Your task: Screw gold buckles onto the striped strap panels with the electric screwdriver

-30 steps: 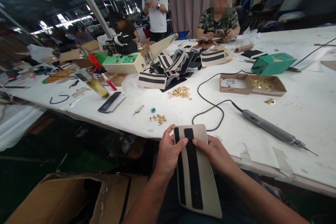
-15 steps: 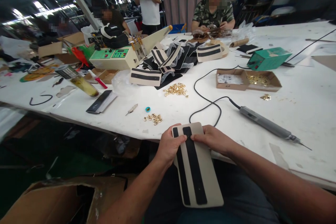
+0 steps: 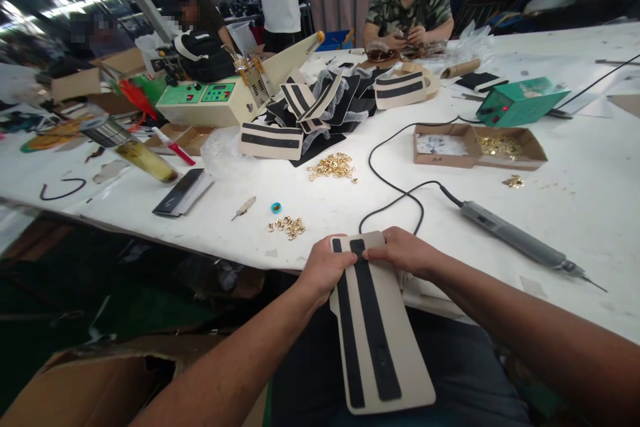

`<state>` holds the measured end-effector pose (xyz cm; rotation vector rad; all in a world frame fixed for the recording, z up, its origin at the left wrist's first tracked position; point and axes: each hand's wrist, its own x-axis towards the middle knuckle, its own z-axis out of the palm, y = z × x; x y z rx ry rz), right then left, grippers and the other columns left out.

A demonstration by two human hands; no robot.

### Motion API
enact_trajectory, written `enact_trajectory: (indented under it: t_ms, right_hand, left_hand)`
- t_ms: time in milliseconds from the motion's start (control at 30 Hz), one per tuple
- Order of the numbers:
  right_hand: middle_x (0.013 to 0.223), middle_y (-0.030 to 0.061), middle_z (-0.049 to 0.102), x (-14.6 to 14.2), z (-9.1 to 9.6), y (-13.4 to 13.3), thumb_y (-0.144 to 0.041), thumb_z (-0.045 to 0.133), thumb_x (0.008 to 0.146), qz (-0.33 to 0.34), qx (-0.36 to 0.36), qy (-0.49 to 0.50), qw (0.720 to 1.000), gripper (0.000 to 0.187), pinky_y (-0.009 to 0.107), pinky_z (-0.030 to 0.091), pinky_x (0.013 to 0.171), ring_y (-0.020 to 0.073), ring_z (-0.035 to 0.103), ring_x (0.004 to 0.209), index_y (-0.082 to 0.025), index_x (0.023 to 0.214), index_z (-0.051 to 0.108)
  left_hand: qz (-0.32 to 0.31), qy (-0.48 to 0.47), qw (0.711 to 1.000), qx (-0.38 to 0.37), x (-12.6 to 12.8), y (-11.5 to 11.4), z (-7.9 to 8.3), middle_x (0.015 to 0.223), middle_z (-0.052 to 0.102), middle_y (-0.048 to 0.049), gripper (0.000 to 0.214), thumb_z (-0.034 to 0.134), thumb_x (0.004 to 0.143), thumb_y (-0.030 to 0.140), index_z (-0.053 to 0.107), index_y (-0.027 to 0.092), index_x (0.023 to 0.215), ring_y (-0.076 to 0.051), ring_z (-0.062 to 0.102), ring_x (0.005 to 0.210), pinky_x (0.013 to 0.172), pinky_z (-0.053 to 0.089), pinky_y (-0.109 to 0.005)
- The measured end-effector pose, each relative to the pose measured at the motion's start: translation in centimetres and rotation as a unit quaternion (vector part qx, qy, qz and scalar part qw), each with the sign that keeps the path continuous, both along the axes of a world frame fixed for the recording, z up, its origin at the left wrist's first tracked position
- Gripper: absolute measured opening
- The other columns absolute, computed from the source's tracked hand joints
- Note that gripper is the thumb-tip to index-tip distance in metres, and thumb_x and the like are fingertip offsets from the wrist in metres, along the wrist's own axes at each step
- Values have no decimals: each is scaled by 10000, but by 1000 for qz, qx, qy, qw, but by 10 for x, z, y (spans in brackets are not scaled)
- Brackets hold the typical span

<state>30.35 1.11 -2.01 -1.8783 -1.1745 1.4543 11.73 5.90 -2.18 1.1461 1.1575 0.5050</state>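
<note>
Over my lap, at the table's front edge, I hold a beige panel point(image 3: 413, 353) with two black strips along its length. My left hand point(image 3: 325, 267) grips its upper left edge, the thumb lying on the strips. On the upper right, my right hand point(image 3: 403, 251) pinches the same panel, its thumb on the wider strip near the top. Both thumb tips nearly meet there; the fingers behind the panel are hidden. Beyond my hands lie gold metal rings point(image 3: 290, 227), a small blue ring-shaped piece point(image 3: 277, 207) and a pile of gold hardware point(image 3: 333, 167).
An electric screwdriver point(image 3: 520, 237) lies at right, corded towards a green power box point(image 3: 523, 101). Cardboard trays point(image 3: 445, 159) hold small parts. Several striped panels point(image 3: 270, 141) are heaped near a cream machine point(image 3: 205, 103). A person point(image 3: 407, 13) sits across the table; another stands behind.
The panel's lower end has shifted slightly down and to the right in view. Both hands keep their hold near its top. The camera view has tilted a little.
</note>
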Motion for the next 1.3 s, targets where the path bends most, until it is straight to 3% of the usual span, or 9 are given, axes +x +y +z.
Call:
enact_trajectory:
  t_ms: [133,233,467,700,900,1000,1167,1300]
  right_hand:
    - [757,57,742,1,-2,3,-323,707,778,39,35,-52,997,159,278,475,602,212,675,707,-173,736,677]
    - [749,37,729,1,0,4,-275,715,758,47,55,-72,995,101,276,460,610,209,668,713,-187,761,665]
    - [710,29,695,-2,1,5,-234,650,767,50,54,-99,992,55,260,423,563,191,648,676,-186,740,645]
    - [684,23,677,-5,2,8,-207,658,742,36,40,-125,991,66,242,402,553,180,640,673,-184,693,621]
    - [699,29,700,-5,-1,10,-206,671,738,30,39,-121,991,39,235,410,542,183,660,669,-181,720,648]
    - [716,34,711,-5,-3,10,-207,669,741,27,46,-119,991,28,238,413,545,185,663,674,-179,741,663]
    - [715,36,707,-4,-7,11,-209,667,728,29,56,-105,992,24,251,417,546,195,660,684,-187,736,664]
    - [724,51,719,-4,1,11,-205,693,708,21,56,-110,992,17,271,438,560,213,675,709,-198,708,677]
  left_hand:
    - [-15,32,999,24,3,3,-3,698,719,-13,235,684,609,132,719,185,835,-197,673,653,564,484,-259]
    - [-39,80,993,84,5,4,-6,710,715,-5,205,686,641,143,720,199,835,-192,661,674,569,462,-253]
    - [-59,169,972,155,6,6,-11,787,719,-10,275,704,662,117,713,205,923,-202,664,768,667,485,-274]
    - [-64,205,959,186,4,7,-13,1000,755,-64,437,720,700,123,680,183,1131,-253,700,956,843,526,-351]
    - [-74,231,944,224,2,2,-12,1290,707,-147,654,727,792,168,542,144,1418,-299,675,1194,1063,515,-444]
    - [-80,248,915,309,-1,-4,-10,1388,646,-154,657,724,825,167,518,158,1449,-301,620,1296,1135,481,-469]
    - [-126,256,815,505,-8,-10,-14,1362,660,-119,339,742,864,185,711,200,1201,-326,573,1290,1117,471,-527]
    - [-163,223,802,530,-11,-6,-25,1210,751,-67,197,738,900,227,761,234,1095,-302,633,1164,1010,509,-507]
